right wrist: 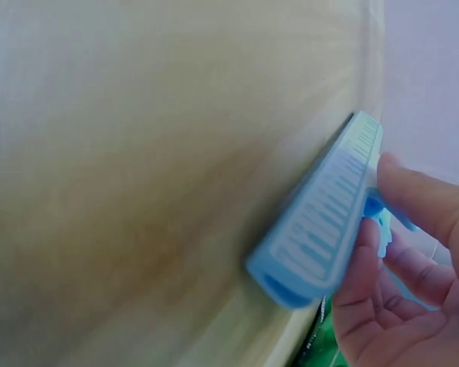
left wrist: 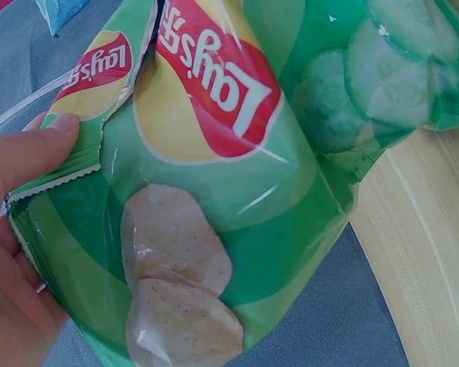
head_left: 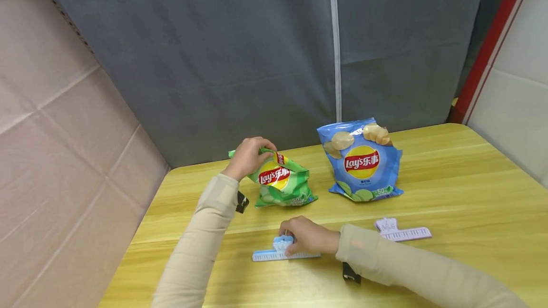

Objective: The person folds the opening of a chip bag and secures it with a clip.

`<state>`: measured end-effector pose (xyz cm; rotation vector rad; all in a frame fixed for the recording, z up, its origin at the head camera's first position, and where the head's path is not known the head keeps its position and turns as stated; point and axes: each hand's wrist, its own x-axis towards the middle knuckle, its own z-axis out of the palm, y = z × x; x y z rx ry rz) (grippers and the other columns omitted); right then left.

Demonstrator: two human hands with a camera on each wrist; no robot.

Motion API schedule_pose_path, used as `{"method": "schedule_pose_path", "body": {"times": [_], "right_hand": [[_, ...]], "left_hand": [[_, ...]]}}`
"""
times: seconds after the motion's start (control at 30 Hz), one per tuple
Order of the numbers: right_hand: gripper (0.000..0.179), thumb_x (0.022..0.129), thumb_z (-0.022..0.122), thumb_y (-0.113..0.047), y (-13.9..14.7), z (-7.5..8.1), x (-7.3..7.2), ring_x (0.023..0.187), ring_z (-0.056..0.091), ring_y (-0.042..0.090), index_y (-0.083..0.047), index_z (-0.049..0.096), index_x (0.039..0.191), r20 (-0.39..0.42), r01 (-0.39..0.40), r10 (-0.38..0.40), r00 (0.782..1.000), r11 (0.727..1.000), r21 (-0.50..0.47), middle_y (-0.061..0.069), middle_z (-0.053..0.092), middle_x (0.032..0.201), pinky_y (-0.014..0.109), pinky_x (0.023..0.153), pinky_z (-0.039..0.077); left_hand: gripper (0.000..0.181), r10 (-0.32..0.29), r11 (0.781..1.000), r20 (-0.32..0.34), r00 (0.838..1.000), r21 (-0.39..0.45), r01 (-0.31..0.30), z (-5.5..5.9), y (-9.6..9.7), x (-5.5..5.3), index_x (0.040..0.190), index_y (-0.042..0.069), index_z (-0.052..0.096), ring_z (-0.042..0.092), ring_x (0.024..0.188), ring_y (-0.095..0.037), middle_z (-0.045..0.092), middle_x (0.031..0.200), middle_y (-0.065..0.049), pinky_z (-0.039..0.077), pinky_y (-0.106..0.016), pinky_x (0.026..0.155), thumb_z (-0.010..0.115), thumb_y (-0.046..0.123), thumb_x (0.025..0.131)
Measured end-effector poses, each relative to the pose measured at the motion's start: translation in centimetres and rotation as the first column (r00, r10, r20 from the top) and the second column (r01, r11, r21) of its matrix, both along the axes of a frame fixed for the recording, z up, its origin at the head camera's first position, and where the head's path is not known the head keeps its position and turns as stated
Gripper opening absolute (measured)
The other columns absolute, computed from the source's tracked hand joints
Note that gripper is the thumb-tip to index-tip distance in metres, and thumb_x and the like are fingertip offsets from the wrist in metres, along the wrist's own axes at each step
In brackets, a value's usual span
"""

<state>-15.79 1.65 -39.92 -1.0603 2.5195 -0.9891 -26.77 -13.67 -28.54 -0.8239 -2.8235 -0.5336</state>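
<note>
My left hand point(head_left: 249, 158) pinches the folded-over top of a green Lay's chip bag point(head_left: 284, 187) that stands on the table. In the left wrist view the thumb presses the torn flap of the chip bag point(left wrist: 206, 206) against its front, with the other fingers behind. Nearer the front, my right hand point(head_left: 306, 235) grips the handle tabs of a light blue bag clip point(head_left: 267, 255) with a piano-key pattern. The right wrist view shows thumb and fingers on either side of the handle, and the long bar of the clip point(right wrist: 321, 222) close to the tabletop.
A blue Lay's bag point(head_left: 364, 165) stands upright at the back right. In front of it a pink bag clip point(head_left: 406, 234) lies on the wooden table point(head_left: 462, 179). A dark grey curtain point(head_left: 235, 61) hangs behind the table, with a pale wall point(head_left: 77, 132) at the left.
</note>
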Motion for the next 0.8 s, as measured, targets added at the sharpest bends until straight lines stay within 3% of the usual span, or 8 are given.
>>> {"method": "schedule_pose_path", "body": {"times": [0.27,0.63,0.8], "right_hand": [[0.026,0.069,0.073,-0.006,0.6,-0.3,-0.1,0.065,0.049,0.005,-0.003,0.061,0.092,0.097,0.015,-0.001,0.995,0.99,-0.141,-0.001,0.057,0.076,0.018,0.059,0.042],[0.023,0.072,0.068,-0.006,1.1,0.5,-0.6,0.069,0.05,0.01,-0.007,0.059,0.093,0.17,0.069,-0.044,0.984,0.987,-0.147,0.0,0.054,0.082,0.023,0.061,0.043],[0.022,0.072,0.068,-0.006,1.4,1.2,-1.0,0.07,0.051,0.011,-0.005,0.059,0.092,0.159,0.081,-0.055,0.986,0.983,-0.165,0.0,0.054,0.082,0.023,0.062,0.044]], "left_hand": [[0.014,0.001,1.0,0.004,1.0,0.012,-0.001,0.1,0.0,0.1,0.095,0.011,0.068,0.057,0.091,-0.017,0.063,0.099,-0.002,0.046,-0.032,0.076,0.062,0.014,0.083],[0.014,-0.01,1.0,-0.004,1.0,0.012,0.01,-0.2,-0.1,0.0,0.096,0.01,0.068,0.057,0.086,-0.016,0.063,0.097,-0.002,0.046,-0.031,0.074,0.061,0.013,0.084],[0.014,-0.009,1.0,-0.012,1.0,0.012,0.009,-0.2,-0.2,0.0,0.095,0.011,0.068,0.058,0.084,-0.015,0.063,0.096,-0.002,0.047,-0.03,0.072,0.061,0.013,0.084]]}}
